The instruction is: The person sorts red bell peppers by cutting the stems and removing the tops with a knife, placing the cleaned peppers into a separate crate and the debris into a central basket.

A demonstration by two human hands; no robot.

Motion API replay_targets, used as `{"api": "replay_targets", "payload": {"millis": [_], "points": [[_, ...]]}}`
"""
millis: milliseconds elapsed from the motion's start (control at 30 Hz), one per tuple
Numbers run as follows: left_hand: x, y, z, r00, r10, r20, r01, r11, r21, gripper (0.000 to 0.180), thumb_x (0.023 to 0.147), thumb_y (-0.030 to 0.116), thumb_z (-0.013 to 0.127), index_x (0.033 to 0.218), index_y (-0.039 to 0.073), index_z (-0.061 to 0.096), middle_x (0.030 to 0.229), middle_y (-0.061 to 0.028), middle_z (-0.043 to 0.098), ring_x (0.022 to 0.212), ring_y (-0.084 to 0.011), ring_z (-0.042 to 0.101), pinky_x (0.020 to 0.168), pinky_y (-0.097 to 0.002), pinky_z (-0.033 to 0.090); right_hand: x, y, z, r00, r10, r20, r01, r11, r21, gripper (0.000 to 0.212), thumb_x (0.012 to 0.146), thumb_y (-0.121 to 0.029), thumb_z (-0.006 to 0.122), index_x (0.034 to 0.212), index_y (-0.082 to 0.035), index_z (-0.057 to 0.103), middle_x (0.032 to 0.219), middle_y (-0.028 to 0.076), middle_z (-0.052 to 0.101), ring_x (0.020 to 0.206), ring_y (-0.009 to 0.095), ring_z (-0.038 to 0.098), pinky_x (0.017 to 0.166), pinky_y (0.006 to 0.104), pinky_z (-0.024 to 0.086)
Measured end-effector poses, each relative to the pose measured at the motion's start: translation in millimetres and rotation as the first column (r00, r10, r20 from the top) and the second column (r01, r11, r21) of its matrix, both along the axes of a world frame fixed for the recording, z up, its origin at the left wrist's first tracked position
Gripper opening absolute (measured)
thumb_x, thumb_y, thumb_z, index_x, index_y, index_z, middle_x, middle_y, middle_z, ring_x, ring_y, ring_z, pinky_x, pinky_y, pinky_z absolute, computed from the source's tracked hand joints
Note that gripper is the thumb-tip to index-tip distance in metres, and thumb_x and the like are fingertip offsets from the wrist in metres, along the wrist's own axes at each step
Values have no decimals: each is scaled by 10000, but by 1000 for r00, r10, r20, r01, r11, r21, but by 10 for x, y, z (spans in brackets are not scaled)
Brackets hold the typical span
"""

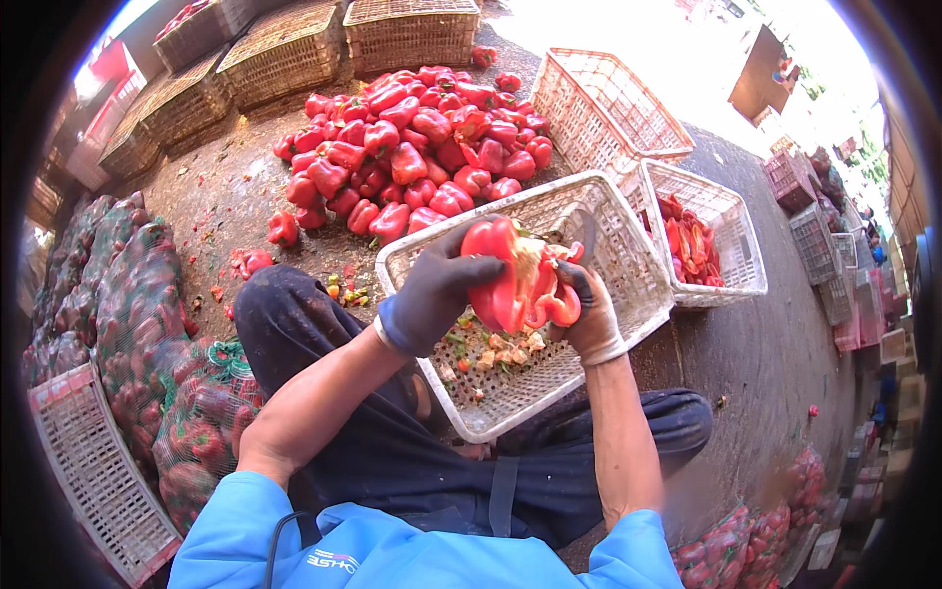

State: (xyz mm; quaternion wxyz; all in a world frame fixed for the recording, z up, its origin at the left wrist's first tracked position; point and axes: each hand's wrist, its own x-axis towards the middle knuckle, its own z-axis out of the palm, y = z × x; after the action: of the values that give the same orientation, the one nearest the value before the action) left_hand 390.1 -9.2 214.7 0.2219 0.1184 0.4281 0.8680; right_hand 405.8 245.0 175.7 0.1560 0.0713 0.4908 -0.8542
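Observation:
A red bell pepper (496, 280), split open with its pale core and seeds showing, is held over a white plastic crate (628, 234). My left hand (437, 294), in a dark glove with a blue cuff, grips its left side with the thumb across the skin. On the torn right side, my gloved right hand (594, 319) is closed around the opened flesh. A dark curved piece (588, 234), like a blade, rises by the right fingertips; its lower end is hidden. Cut cores and stems (500, 353) lie in the crate below.
Ahead lies a big heap of whole red peppers (412, 147). A crate of cut pepper pieces (697, 245) stands to the right, behind it another crate (608, 108). Net sacks of peppers (137, 294) line the left side, with a crate (103, 471) beside them.

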Motion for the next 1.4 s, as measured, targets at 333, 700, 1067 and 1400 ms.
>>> {"api": "replay_targets", "payload": {"millis": [333, 700, 1067, 1400], "points": [[36, 83, 107, 972, 228, -51, -230, 973, -38, 460, 1010, 248, 693, 1377, -23, 631, 1215, -100, 722, 1080, -191, 716, 980, -323, 572, 274, -427, -124, 927, -359, 113, 369, 925, -90, 220, 1010, -197, 721, 1141, -22, 704, 935, 78, 761, 694, 190, 735, 559, 326, 586], [-300, -271, 120, 901, 421, -102, -421, 907, 29, 525, 1002, 157, 714, 1477, -11, 568, 1302, -105, 700, 1220, -210, 687, 1095, -368, 535, 384, 552, 189, 835, -549, 43, 535, 828, 170, 119, 1050, -229, 653, 1023, -118, 683, 817, 41, 692, 585, 130, 633, 417, 302, 464], [-72, 94, -93, 873, 168, -458, -401, 782, -477, 693, 896, 74, 804, 1541, 36, 553, 1398, -60, 642, 1239, -148, 627, 1088, -325, 528, 107, 940, 635, 881, -472, -6, 444, 824, 351, 448, 1115, -485, 595, 1418, -155, 588, 867, 32, 691, 537, 43, 551, 369, 227, 401], [121, 271, -111, 484, -274, -831, -622, 560, -547, 796, 761, 152, 913, 1480, 63, 581, 1200, -226, 737, 1080, -452, 728, 906, -501, 597, 248, -90, 364, 995, 89, 52, -103, 902, 419, 650, 883, -630, 874, 1171, -77, 689, 721, -16, 643, 508, 57, 548, 421, 224, 389]]}}
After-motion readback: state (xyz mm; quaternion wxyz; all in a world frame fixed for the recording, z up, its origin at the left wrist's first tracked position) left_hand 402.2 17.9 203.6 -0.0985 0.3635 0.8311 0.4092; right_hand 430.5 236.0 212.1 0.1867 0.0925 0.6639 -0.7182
